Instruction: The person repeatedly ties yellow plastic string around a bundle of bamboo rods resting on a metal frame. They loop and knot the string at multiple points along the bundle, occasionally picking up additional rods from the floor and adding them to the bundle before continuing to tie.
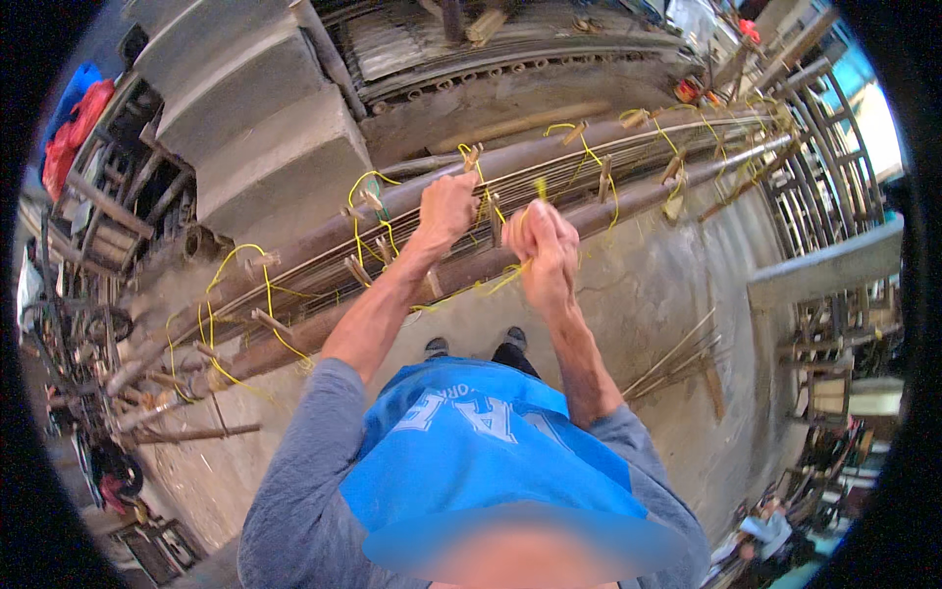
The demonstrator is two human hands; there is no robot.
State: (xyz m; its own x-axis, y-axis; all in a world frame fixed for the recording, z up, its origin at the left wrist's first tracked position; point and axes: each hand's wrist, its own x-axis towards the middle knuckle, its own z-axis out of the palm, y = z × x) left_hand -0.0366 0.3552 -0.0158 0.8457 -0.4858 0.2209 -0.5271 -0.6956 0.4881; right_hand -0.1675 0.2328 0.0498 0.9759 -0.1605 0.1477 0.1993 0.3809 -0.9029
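Observation:
A long frame of two brown poles (677, 191) runs slantwise before me, with many thin strands (559, 169) stretched lengthwise between them. Yellow cord (589, 147) loops across the poles around short wooden pegs (604, 179). My left hand (449, 209) is closed in a fist over the far pole, close beside a peg; what lies inside it is hidden. Above the near pole, my right hand (542, 239) is closed on yellow cord, a blurred bit of which sticks up over the fist. Loose cord ends hang just below that hand.
Concrete steps (280, 147) rise at the far left, beyond the frame. A pale bench-like slab (829, 263) stands at the right, near a slatted wooden rack (834, 147). Thin sticks (677, 355) lie on the floor to my right. A red bag (77, 137) hangs at far left.

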